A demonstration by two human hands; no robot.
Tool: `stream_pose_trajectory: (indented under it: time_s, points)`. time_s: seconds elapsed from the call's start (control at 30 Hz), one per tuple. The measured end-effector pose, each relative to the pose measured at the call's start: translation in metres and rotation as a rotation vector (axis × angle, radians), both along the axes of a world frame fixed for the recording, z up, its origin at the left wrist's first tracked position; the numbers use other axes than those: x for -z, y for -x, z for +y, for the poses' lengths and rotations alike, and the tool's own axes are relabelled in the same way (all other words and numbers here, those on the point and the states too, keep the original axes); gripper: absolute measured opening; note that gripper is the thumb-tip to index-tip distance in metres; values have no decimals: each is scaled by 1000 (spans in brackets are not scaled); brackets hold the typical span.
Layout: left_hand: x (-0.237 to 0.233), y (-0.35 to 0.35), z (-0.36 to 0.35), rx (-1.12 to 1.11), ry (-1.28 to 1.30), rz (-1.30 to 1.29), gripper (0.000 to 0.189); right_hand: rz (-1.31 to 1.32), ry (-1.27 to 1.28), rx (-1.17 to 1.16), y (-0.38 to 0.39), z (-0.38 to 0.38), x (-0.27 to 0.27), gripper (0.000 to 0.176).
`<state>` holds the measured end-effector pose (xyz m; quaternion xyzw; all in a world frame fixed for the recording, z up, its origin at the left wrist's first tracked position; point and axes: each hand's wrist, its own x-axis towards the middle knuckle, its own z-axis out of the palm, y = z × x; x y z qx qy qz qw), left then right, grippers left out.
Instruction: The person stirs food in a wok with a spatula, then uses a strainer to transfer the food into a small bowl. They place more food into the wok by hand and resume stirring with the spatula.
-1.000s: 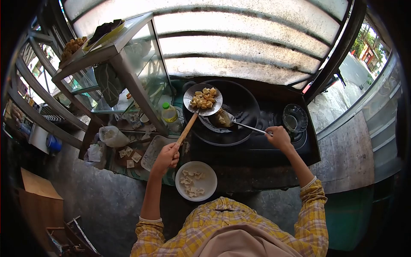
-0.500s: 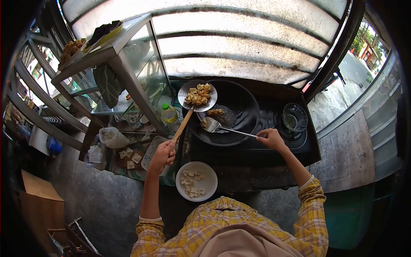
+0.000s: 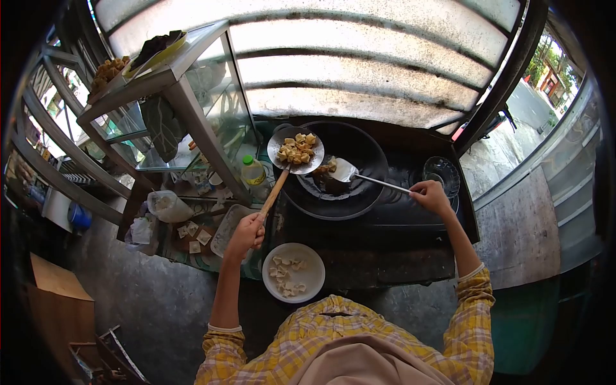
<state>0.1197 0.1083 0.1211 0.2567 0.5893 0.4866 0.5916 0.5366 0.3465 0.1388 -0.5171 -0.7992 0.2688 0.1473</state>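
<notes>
My left hand is closed round the wooden handle of a skimmer. Golden fried pieces are heaped in its round metal bowl, which is held over the left rim of a black wok. Between the fingers of my right hand is the thin handle of a metal spatula, whose blade is inside the wok. Some browned pieces lie in the oil by the blade, close to the skimmer. A white bowl with pale folded dough pieces stands nearer my body.
Right of the wok sits a glass bowl on the stove. A glass display case rises on the left, with a green-capped bottle beside it. A plastic tub and a clear tray are on the left counter.
My right hand has moved to the right and slightly up, drawing the spatula blade right and upward within the wok. The skimmer has shifted slightly, its bowl a little lower.
</notes>
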Motion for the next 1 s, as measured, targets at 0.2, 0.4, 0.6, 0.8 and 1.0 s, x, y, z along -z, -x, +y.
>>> stream_pose_trajectory:
  time_s: [0.2, 0.4, 0.6, 0.8, 1.0]
  points:
    - [6, -8, 2, 33, 8, -73, 18, -18, -172, 26, 6, 5, -47, 21]
    - [5, -18, 6, 117, 14, -147, 19, -67, -319, 24, 43, -11, -61, 21]
    - [-2, -17, 1, 100, 17, -164, 17, -148, -472, 155, 37, -6, -48, 19]
    - [-9, -10, -2, 17, -12, -118, 17, -320, -320, 62, 55, -20, 8, 16]
    - [-15, -3, -7, -31, -8, -117, 19, -22, -116, -58, 71, -36, 48, 17]
